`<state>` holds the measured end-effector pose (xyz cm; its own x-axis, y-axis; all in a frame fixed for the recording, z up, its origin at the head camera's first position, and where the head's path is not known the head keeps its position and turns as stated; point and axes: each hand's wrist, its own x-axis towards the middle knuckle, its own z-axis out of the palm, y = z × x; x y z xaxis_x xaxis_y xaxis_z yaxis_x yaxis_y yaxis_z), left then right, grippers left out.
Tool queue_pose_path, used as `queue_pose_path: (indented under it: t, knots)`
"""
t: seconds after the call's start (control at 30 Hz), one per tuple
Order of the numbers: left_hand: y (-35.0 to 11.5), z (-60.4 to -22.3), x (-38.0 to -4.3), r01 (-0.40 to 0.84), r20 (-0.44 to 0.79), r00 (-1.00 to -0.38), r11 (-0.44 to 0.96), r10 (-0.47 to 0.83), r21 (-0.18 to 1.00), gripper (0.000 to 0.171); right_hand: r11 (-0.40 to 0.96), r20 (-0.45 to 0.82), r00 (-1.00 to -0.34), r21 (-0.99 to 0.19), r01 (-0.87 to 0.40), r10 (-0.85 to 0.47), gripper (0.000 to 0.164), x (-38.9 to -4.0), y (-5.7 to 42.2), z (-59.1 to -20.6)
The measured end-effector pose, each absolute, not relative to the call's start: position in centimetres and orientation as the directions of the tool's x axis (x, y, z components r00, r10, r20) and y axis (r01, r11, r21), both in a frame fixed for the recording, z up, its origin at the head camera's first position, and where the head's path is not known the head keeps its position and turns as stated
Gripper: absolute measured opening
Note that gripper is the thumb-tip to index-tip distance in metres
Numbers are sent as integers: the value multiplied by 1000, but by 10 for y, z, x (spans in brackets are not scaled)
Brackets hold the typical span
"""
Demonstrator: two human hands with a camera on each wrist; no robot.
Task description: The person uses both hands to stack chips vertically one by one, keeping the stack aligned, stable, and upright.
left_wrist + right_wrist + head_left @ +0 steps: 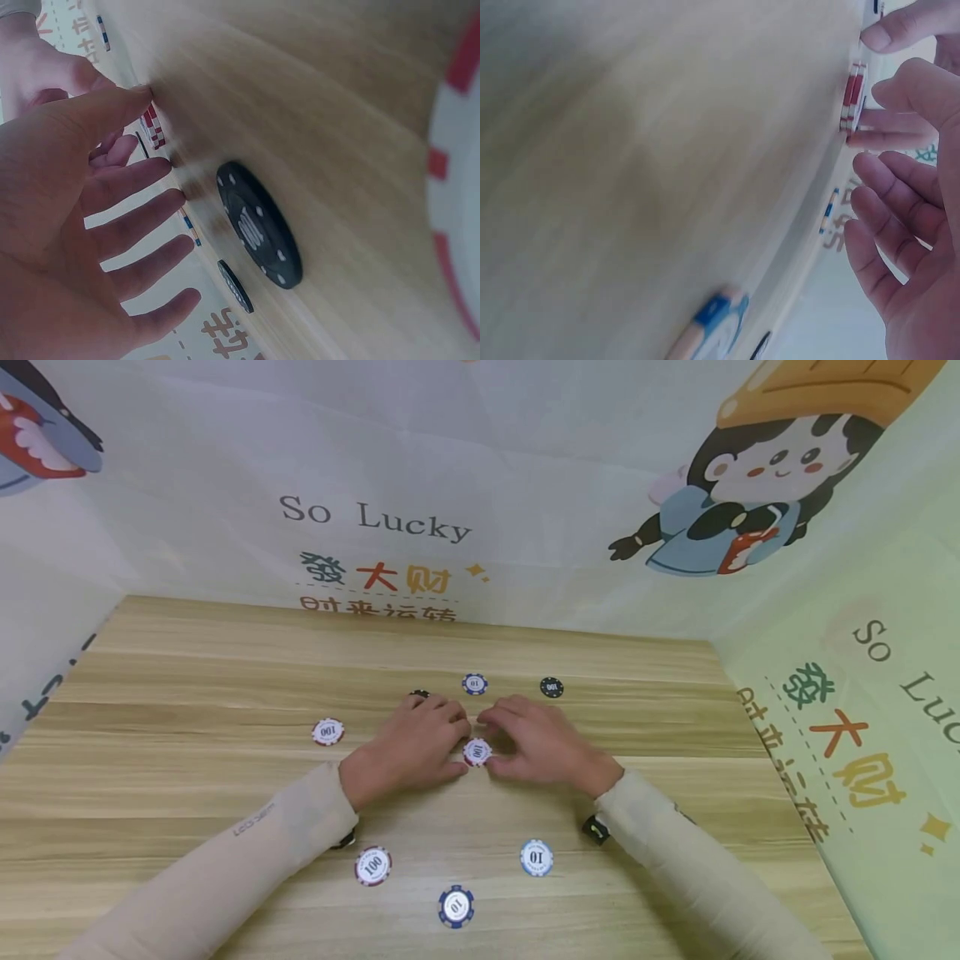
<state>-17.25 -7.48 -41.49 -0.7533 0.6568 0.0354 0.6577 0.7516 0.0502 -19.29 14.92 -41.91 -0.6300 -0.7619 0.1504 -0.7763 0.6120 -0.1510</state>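
Red-and-white poker chips [477, 752] marked 100 lie stacked in the middle of the wooden table, between the two hands. The stack [853, 101] looks at least two chips thick from the side in the right wrist view. My left hand [416, 743] is at its left side, with the thumb tip close by the stack [154, 127] and the other fingers spread. On the other side my right hand [540, 743] has its fingers loosely bent and thumb near the rim. Neither hand grips anything. Beyond the left fingers, a black chip [420, 693] is partly hidden.
Behind the hands lie a blue chip [475, 683] and a black chip [552, 687]. A red chip [327, 732] is at the left. Nearer are another red chip [372, 866], a dark blue chip [457, 907] and a light blue chip [537, 857]. Printed cloth [525, 585] walls the table.
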Motion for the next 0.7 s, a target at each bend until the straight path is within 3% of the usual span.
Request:
queue_pose_path:
  t: [0.7]
  knots:
    - [-70,-412,-168,655,69,-755,755,652,42,41,669,187,-679,-125,-733,-710,51,-175,207,-412]
